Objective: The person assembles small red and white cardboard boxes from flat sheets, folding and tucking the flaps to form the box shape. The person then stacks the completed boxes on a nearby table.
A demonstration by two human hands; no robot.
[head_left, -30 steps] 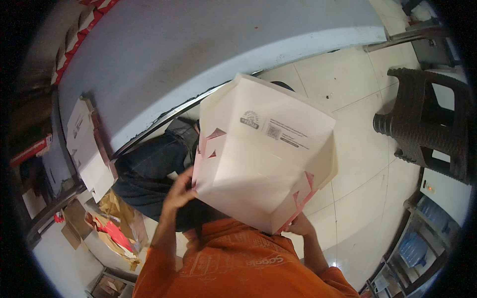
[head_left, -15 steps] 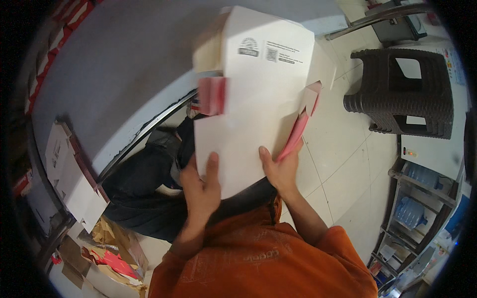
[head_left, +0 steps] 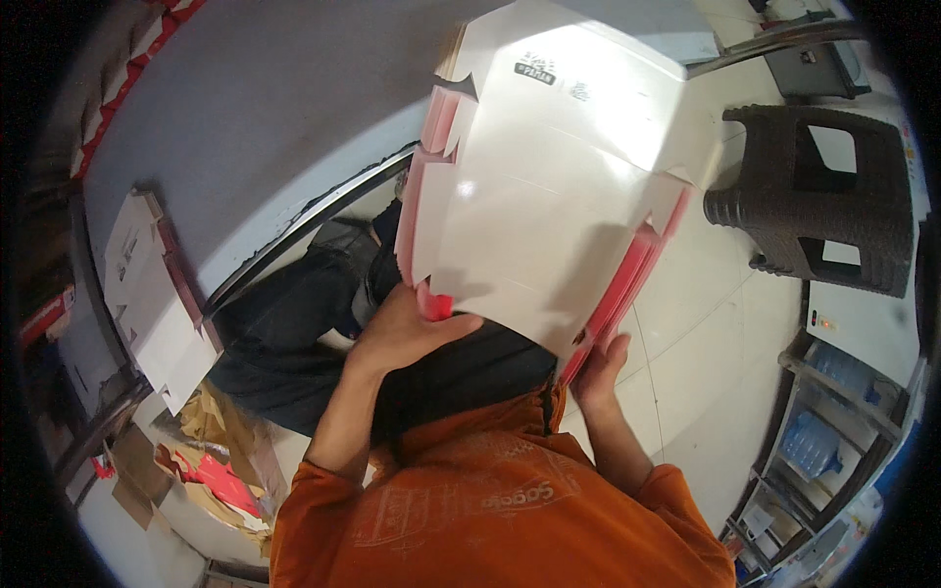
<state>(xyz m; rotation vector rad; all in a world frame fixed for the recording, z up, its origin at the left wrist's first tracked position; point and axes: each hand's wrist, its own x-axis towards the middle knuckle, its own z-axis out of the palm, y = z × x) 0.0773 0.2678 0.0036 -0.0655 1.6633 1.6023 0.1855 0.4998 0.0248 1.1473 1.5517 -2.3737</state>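
Observation:
A stack of flat cardboard box blanks (head_left: 549,186), glossy white on top with pink-red edges and notched flaps, is tilted above my lap. Its far end lies over the grey tabletop. My left hand (head_left: 397,333) grips the stack's near left corner, the thumb lying along the near edge by a small red flap. At the near right edge my right hand (head_left: 600,372) holds the layered pink sides, its thumb up and its other fingers partly hidden. The undersides of the blanks cannot be seen.
Another pile of white box blanks (head_left: 147,294) rests at the left on the grey table (head_left: 265,108). Below it is an opened carton (head_left: 132,470) with brown paper and red pieces. Stacked dark stools (head_left: 814,186) stand at the right, near a rack (head_left: 799,470) with water jugs.
The topmost white sheet with printing has been replaced in view by a glossy one with fuller pink flaps. My left hand has shifted to the corner; the right moved right and lower.

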